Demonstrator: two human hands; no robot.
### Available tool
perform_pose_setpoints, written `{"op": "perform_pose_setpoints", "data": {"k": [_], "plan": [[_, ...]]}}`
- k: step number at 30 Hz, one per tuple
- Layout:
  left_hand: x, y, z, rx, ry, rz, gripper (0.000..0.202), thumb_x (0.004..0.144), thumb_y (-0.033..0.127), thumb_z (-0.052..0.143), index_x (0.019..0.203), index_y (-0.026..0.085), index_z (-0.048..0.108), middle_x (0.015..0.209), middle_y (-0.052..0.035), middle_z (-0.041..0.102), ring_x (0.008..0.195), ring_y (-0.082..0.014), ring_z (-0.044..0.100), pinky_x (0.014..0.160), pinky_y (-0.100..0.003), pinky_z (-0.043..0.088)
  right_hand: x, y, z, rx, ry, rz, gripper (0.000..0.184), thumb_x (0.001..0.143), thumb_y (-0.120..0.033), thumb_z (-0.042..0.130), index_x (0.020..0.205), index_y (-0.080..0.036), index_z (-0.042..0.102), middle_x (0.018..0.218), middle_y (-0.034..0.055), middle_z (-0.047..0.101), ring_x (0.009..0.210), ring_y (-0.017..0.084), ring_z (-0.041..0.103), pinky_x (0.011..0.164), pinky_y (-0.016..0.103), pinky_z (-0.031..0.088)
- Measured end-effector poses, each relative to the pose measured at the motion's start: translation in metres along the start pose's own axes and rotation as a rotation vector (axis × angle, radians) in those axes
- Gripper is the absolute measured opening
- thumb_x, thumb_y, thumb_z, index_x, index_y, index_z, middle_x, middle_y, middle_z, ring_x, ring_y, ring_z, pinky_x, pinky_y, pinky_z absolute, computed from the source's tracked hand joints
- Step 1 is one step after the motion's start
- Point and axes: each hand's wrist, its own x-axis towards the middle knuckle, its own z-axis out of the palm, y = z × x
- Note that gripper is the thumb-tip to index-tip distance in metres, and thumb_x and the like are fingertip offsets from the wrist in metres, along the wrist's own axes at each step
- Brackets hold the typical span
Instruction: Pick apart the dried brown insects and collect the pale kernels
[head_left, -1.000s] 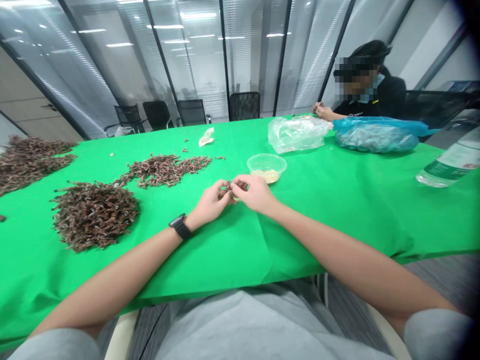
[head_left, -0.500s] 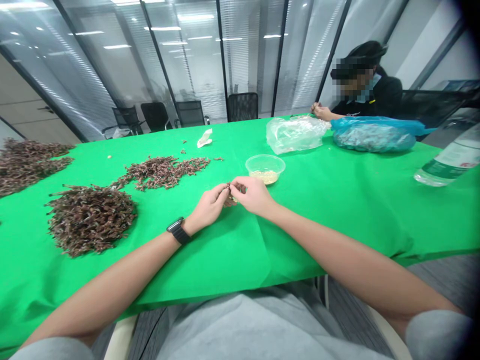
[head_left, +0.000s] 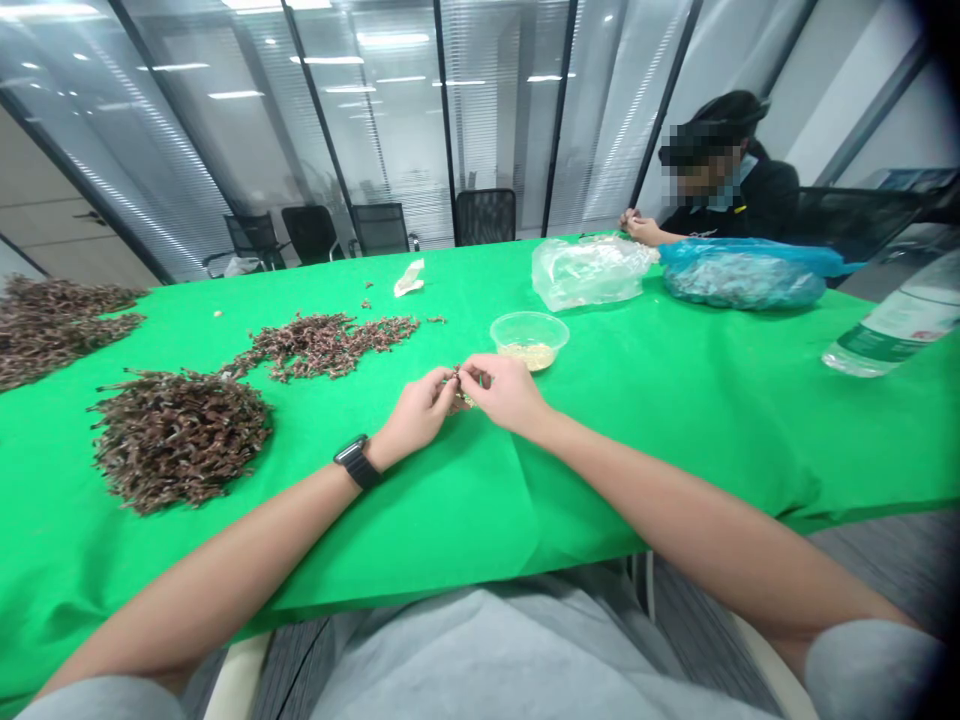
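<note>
On my right I see a bottle (head_left: 885, 335) with a green-and-white label, and farther off a blue plastic bag (head_left: 746, 278) just beside a translucent bag (head_left: 589, 278). Behind the bags sits a co-worker (head_left: 774, 205) in a dark top. Ahead of me, a pale crumpled scrap (head_left: 409, 279) lies on the green cloth (head_left: 637, 450); dark chairs (head_left: 486, 216) line up before a glass partition (head_left: 397, 130).
</note>
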Motion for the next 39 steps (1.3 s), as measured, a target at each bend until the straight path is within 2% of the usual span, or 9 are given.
{"op": "perform_pose_setpoints", "data": {"k": [3,9,15,24,32,39], "plan": [[0.0,0.002,0.0,-0.017,-0.003,-0.008,0.035,0.097,0.052,0.056,0.108,0.02,0.068,0.089,-0.0059,0.077,0.078,-0.021,0.072,0.072,-0.03,0.054,0.0,-0.001,0.0,-0.017,-0.008,0.008,0.02,0.093,-0.027,0.056,0.079,-0.019,0.069,0.072,0.0008,0.067,0.064,0.013,0.052,0.062,0.027,0.034],[-0.001,0.003,0.0,0.093,-0.016,0.03,0.033,0.1,0.048,0.05,0.111,0.021,0.067,0.091,-0.0064,0.078,0.079,-0.0217,0.074,0.074,-0.03,0.054,0.0,0.0,0.0,-0.029,-0.008,0.005,0.021,0.093,-0.027,0.056,0.078,-0.019,0.067,0.071,0.0006,0.065,0.063,0.013,0.051,0.062,0.027,0.033],[-0.003,0.007,-0.001,0.191,-0.017,0.093,0.033,0.103,0.041,0.045,0.113,0.02,0.068,0.094,-0.0058,0.076,0.083,-0.0212,0.071,0.077,-0.03,0.051,0.001,0.001,0.002,-0.061,-0.004,-0.013,0.023,0.091,-0.025,0.056,0.069,-0.019,0.058,0.067,0.0002,0.059,0.063,0.013,0.049,0.062,0.028,0.031],[-0.004,0.009,-0.001,0.215,0.012,0.128,0.035,0.103,0.041,0.044,0.112,0.02,0.07,0.093,-0.0058,0.074,0.084,-0.0211,0.068,0.079,-0.029,0.049,0.002,-0.001,0.001,-0.076,-0.002,-0.061,0.026,0.092,-0.023,0.054,0.066,-0.02,0.049,0.066,-0.0009,0.051,0.064,0.013,0.046,0.063,0.028,0.03],[-0.001,-0.005,-0.002,0.13,-0.011,0.106,0.042,0.103,0.047,0.046,0.124,0.016,0.064,0.101,-0.0074,0.071,0.081,-0.0173,0.062,0.078,-0.029,0.05,0.003,0.002,-0.001,-0.074,0.008,-0.088,0.023,0.092,-0.02,0.054,0.07,-0.018,0.054,0.067,-0.0015,0.05,0.065,0.013,0.045,0.064,0.027,0.03],[0.001,-0.004,-0.005,0.206,0.017,0.169,0.03,0.1,0.039,0.053,0.109,0.016,0.07,0.107,-0.0081,0.074,0.095,-0.0206,0.067,0.085,-0.031,0.052,0.003,0.001,-0.001,-0.063,0.006,-0.088,0.02,0.091,-0.019,0.055,0.071,-0.017,0.058,0.067,-0.0011,0.052,0.065,0.013,0.046,0.063,0.027,0.03]]}}
